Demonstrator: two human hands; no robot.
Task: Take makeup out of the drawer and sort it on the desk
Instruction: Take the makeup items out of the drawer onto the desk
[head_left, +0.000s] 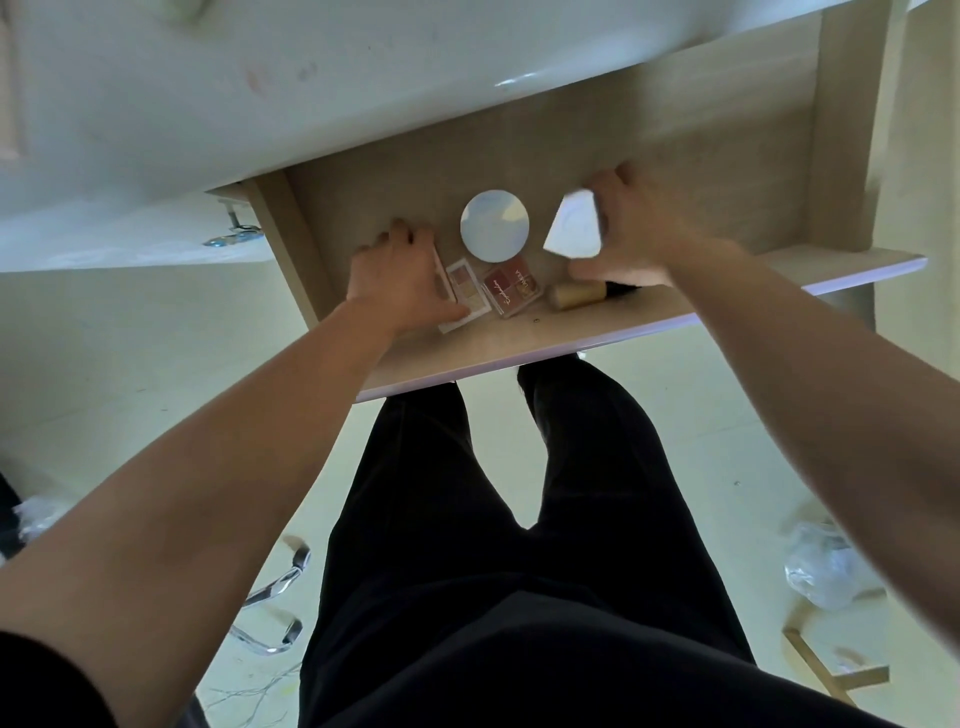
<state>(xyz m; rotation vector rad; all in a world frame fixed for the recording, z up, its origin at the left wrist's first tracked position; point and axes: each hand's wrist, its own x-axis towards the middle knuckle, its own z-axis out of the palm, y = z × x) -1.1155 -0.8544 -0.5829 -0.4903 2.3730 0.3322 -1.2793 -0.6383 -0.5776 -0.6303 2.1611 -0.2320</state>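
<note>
r grip (631, 228) holds case (574, 228), l grip (397, 275) palette (467, 292), compact (494, 226) btwn.

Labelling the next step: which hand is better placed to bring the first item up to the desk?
Right. The right hand grips the white angular compact case, tilted up in the wooden drawer. The left hand only touches the pale eyeshadow palette, which lies flat.

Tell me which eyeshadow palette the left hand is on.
The pale white-framed palette, left of the dark red palette; the left hand rests its thumb on it.
</note>
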